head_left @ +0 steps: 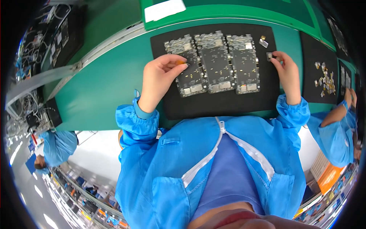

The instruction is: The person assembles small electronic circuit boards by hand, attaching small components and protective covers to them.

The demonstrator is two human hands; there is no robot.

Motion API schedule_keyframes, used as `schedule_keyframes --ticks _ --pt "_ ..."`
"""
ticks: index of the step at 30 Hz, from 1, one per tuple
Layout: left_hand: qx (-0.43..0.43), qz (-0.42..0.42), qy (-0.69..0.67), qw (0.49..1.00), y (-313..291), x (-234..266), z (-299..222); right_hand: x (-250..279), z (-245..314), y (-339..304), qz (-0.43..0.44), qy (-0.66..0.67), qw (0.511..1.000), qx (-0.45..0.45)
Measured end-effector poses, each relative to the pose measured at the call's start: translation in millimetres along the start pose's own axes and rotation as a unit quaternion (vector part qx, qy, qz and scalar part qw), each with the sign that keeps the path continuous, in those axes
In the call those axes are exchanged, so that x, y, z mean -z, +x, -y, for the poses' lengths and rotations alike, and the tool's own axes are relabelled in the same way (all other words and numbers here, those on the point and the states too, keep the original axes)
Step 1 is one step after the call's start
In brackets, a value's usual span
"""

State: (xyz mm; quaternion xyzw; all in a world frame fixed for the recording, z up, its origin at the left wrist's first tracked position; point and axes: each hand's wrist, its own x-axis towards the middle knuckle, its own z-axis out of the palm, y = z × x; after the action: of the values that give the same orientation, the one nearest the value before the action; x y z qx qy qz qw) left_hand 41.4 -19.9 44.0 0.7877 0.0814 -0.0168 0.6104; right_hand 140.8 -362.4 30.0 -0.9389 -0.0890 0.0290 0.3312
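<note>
Three grey circuit boards [215,63] lie side by side on a black mat [221,103] on the green bench. My left hand [160,76] hovers over the leftmost board [187,68] and pinches a small orange-tipped tool [181,62] between thumb and fingers. My right hand [286,72] is at the mat's right edge, just right of the rightmost board [244,64], and pinches a small silver part [269,56]. Two more small metal parts [263,41] lie on the mat above it. Blue smock sleeves cover both my forearms.
A second black mat [318,72] to the right carries several small metal parts [325,80]; a co-worker's blue-sleeved arm [335,129] reaches toward it. A white sheet [164,9] lies at the bench's far edge. Another person in blue [57,147] is at the left, near cabled equipment [42,118].
</note>
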Motion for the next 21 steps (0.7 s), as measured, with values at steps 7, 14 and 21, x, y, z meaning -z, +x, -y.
schedule_keyframes --ticks 7,14,21 --pt "-0.136 0.043 0.266 0.953 -8.9 -9.1 10.5 -14.7 67.6 -5.4 0.173 0.132 0.956 0.196" --pt "-0.150 0.061 0.267 0.950 -13.4 -16.5 13.2 -52.7 90.3 -4.0 0.232 -0.010 0.937 0.260" --pt "-0.179 0.029 0.283 0.942 -21.1 -22.3 15.3 -52.2 89.6 0.2 0.220 -0.067 0.916 0.330"
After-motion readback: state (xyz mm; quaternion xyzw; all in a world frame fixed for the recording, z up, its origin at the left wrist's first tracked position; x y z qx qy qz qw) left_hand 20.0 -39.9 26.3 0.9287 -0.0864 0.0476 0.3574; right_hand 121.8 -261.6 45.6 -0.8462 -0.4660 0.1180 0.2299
